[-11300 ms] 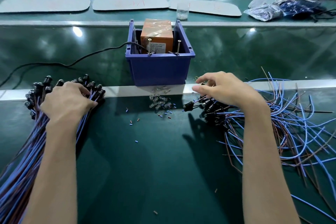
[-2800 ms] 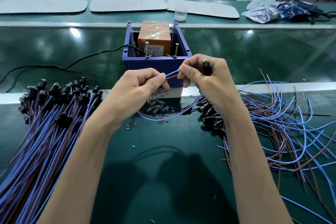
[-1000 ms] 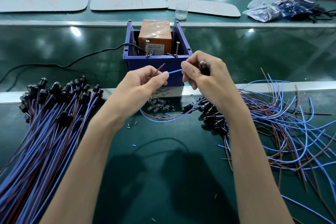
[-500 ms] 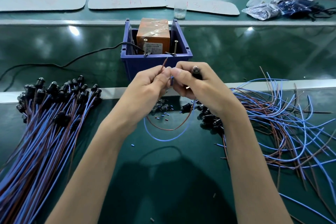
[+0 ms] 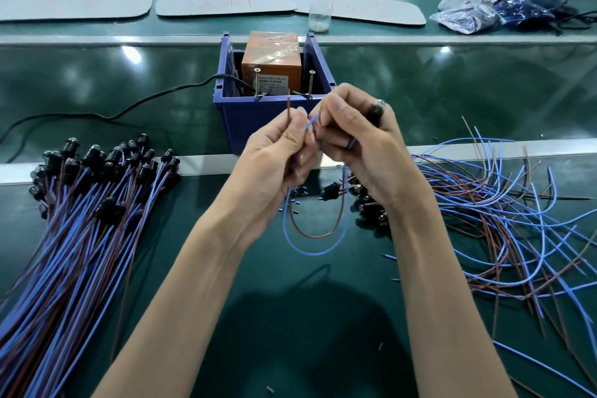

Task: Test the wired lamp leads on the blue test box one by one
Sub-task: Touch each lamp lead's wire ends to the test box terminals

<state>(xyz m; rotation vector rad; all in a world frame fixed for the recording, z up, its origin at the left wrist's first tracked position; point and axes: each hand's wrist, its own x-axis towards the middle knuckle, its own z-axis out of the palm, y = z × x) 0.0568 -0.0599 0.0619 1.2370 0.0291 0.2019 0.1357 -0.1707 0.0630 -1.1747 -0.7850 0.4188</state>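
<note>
The blue test box (image 5: 239, 119) stands at the middle, holding an orange unit (image 5: 271, 58) and two upright screw contacts (image 5: 257, 82) on its front rim. My left hand (image 5: 274, 155) pinches the brown lead (image 5: 288, 110), whose bare end points up just below the box rim. My right hand (image 5: 358, 139) grips the black lamp holder (image 5: 376, 111) and pinches the blue lead (image 5: 311, 124). Both wires hang in a loop (image 5: 318, 236) beneath my hands.
A bundle of wired lamps (image 5: 74, 220) lies at the left, with a loose tangle of them (image 5: 504, 220) at the right. A black cable (image 5: 129, 110) runs from the box to the left. Small wire scraps (image 5: 292, 203) lie under my hands. A clear cup (image 5: 319, 18) stands behind the box.
My hands have come together in front of the box. The brown lead's end has turned upright, and the wire loop hangs lower and deeper than a second ago.
</note>
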